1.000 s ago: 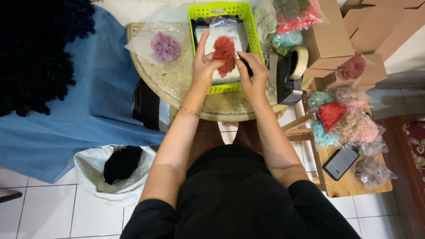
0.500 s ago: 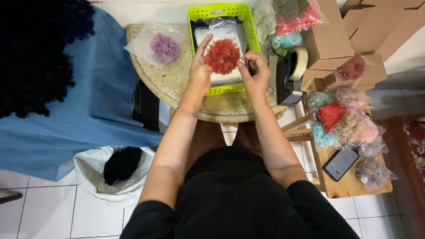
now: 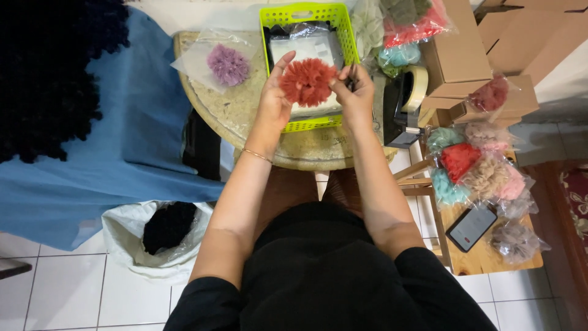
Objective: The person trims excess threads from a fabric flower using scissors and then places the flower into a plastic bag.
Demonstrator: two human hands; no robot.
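A round red ruffled fabric flower [image 3: 308,81] is held between both hands above the lime green plastic basket [image 3: 343,27]. My left hand [image 3: 273,104] cups its left edge with fingers raised. My right hand [image 3: 356,93] pinches its right edge and also has a thin dark tool tucked between the fingers. The basket sits on a small round stone-topped table [image 3: 239,116] and contains clear plastic bags.
A purple flower in a clear bag [image 3: 226,63] lies left on the table. A tape dispenser [image 3: 405,101], cardboard boxes [image 3: 459,49] and bagged flowers [image 3: 474,168] with a phone [image 3: 470,227] are at right. Blue cloth [image 3: 116,159] and a white bag [image 3: 153,236] are left.
The red flower was folded and narrow a second ago; it has been spread into a full round shape and now sits slightly lower between the two hands.
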